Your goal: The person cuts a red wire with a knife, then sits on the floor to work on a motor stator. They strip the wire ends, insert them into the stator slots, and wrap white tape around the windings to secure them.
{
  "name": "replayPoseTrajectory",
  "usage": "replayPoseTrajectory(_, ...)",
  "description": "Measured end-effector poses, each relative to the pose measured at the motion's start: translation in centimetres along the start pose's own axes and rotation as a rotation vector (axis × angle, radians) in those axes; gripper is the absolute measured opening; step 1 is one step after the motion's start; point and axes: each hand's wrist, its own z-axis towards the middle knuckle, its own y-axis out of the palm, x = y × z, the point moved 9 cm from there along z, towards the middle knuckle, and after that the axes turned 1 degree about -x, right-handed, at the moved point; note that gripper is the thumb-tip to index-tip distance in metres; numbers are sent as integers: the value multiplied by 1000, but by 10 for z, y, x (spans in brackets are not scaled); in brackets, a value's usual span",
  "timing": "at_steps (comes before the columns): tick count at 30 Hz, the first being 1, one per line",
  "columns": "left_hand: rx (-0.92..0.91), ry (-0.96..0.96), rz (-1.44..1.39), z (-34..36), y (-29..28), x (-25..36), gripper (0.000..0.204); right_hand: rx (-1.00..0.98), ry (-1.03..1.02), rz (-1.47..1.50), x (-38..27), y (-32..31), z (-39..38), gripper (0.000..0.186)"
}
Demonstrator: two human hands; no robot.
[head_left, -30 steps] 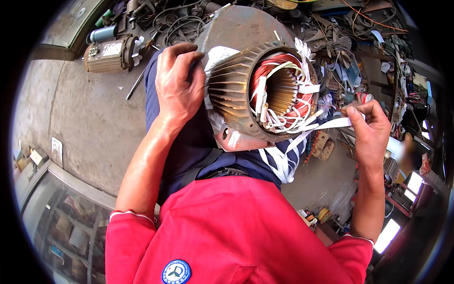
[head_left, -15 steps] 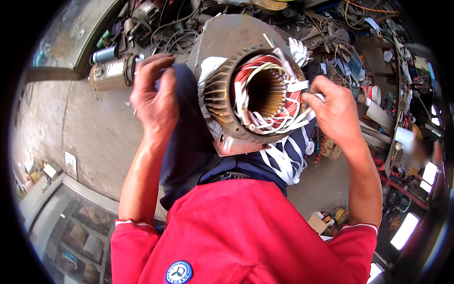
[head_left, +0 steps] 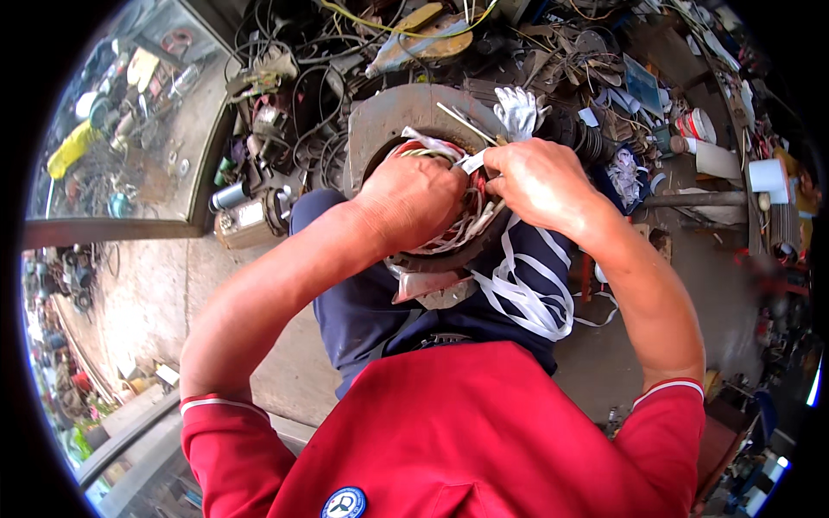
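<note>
An electric motor stator (head_left: pixel 466 255) stands between my knees, its coils of red wire bound with white tape (head_left: pixel 462 229). My left hand (head_left: pixel 410 200) lies over the left part of the windings, fingers curled in toward the bore; its fingertips are hidden. At the right upper rim my right hand (head_left: pixel 540 183) pinches a strip of white tape (head_left: pixel 473 162) between thumb and fingers. The two hands almost meet across the opening. A thin pale rod (head_left: pixel 466 123) slants up from the coil near my right fingers. Most of the bore is covered by my hands.
Loose loops of white tape (head_left: pixel 527 298) hang over my right thigh. Behind the stator lie a white glove (head_left: pixel 518 112) and a heap of cables and parts. A small motor (head_left: pixel 246 222) rests on the floor at left, below a glass-topped table (head_left: pixel 129 226).
My left hand has come from the air at left onto the windings. My right hand has moved inward and up along the rim. The view has shifted, with the stator now lower in it.
</note>
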Motion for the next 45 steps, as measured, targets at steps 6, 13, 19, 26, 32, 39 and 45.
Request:
replayPoseTrajectory(6, 153, 107, -187, 7, -12, 1, 12, 27, 4, 28, 6, 6, 3, 17)
replayPoseTrajectory(13, -96, 247, -391, 5, -17, 6, 13, 52, 72, 363, 30, -12, -3, 22)
replayPoseTrajectory(19, -181, 301, -475, 6, -7, 4, 15, 75, 78, 1093, 49, -23, -18, 17)
replayPoseTrajectory(26, -253, 256, -258, -1, 5, 5, 14, 60, 47, 1128, 27, -24, -35, 19)
replayPoseTrajectory(32, -299, 121, -251, 7, 1, 0, 14, 194, 136, 917, 61, -27, -49, 21)
replayPoseTrajectory(39, -118, 80, -425, -8, -25, -5, 16, 112, 247, 630, 101, -7, -89, 22)
replayPoseTrajectory(45, 117, 85, -458, -20, -57, 10, 16, 515, -106, 340, 6, -49, -69, 25)
